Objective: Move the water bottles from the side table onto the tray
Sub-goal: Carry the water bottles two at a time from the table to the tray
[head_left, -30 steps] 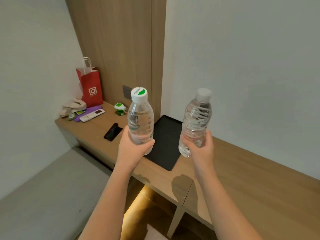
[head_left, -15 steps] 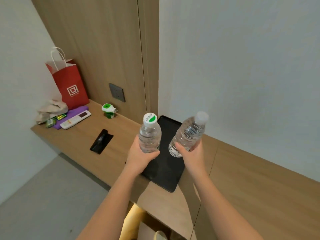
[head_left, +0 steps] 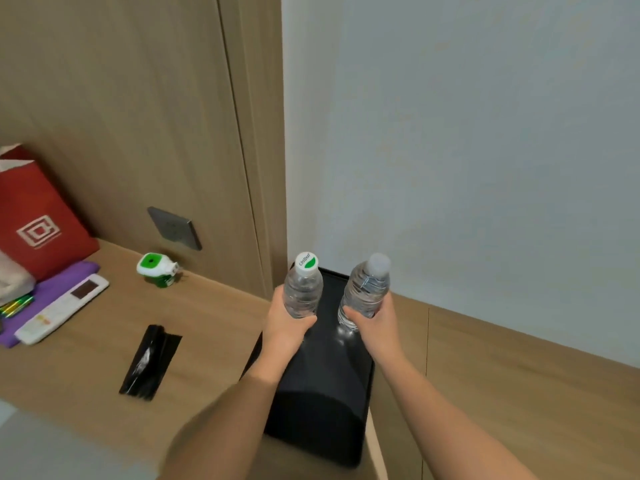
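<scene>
**Lighting and image quality**

Soft, even indoor light; source out of frame. Faint glare on the black tray below the bottles. Dark, diffuse shadow across the tray's near half. Forearms at the bottom edge smeared by motion blur. Wide-angle bowing along the wood panel seams. Overall detail soft, slightly grainy.
</scene>
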